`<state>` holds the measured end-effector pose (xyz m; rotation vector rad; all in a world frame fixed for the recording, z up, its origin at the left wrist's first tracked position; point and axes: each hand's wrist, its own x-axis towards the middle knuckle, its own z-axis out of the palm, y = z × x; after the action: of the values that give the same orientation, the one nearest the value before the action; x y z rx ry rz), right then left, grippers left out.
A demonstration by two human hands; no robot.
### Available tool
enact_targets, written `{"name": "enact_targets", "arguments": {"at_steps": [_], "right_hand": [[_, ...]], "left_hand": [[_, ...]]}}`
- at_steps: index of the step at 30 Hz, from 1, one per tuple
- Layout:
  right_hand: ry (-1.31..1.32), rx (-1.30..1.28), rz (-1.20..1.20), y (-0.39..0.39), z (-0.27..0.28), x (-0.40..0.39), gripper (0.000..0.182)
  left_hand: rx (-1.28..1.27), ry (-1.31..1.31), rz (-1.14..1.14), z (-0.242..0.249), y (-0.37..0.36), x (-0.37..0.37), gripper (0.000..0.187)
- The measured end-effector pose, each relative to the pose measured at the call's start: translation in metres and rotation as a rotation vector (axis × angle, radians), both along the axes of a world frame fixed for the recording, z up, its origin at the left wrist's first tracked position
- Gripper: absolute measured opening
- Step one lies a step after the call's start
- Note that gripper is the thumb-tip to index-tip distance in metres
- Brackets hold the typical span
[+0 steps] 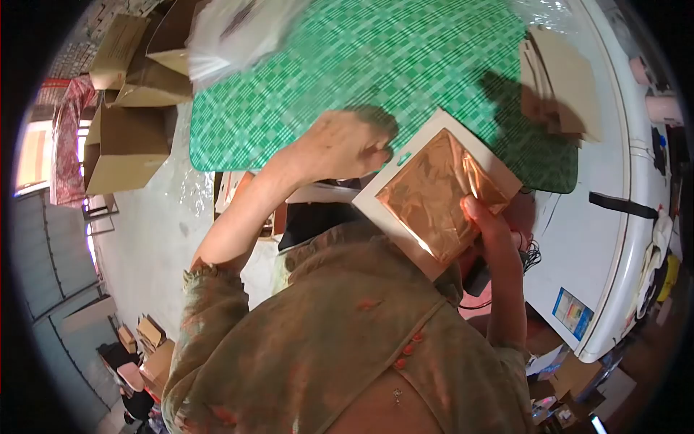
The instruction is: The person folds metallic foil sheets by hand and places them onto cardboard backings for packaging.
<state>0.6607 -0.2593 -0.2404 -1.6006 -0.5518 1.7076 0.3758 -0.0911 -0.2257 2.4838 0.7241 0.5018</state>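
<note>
My right hand (486, 220) grips a flat cream carton (434, 269) by its right edge, thumb on the front. A large window shows crinkled, shiny copper-coloured film (426, 188), and a hang slot is cut near its upper-left edge. The carton is tilted, held above the near edge of the table. My left hand (347, 145) is just left of the carton's slot edge, over the green checked tablecloth (405, 58). Its fingers are curled in and slightly blurred; whatever they may hold is hidden.
A stack of clear plastic bags (238, 36) lies at the table's far left. Flat cream cartons (560, 83) are stacked at the far right. Open cardboard boxes (130, 141) stand left of the table. A white appliance-like surface (578, 239) with a black strap borders the right side.
</note>
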Motion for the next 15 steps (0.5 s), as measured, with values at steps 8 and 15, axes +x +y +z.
{"name": "enact_targets", "arguments": {"at_steps": [8,15], "right_hand": [[-0.039,0.129,0.04,-0.002,-0.014,0.0,0.03],[-0.231,0.127,0.127,-0.004,-0.047,-0.007,0.031]], "left_hand": [[-0.192,0.153,-0.015,0.004,0.006,-0.005,0.025],[-0.258,0.181,-0.03,0.007,0.009,-0.006,0.019]]}}
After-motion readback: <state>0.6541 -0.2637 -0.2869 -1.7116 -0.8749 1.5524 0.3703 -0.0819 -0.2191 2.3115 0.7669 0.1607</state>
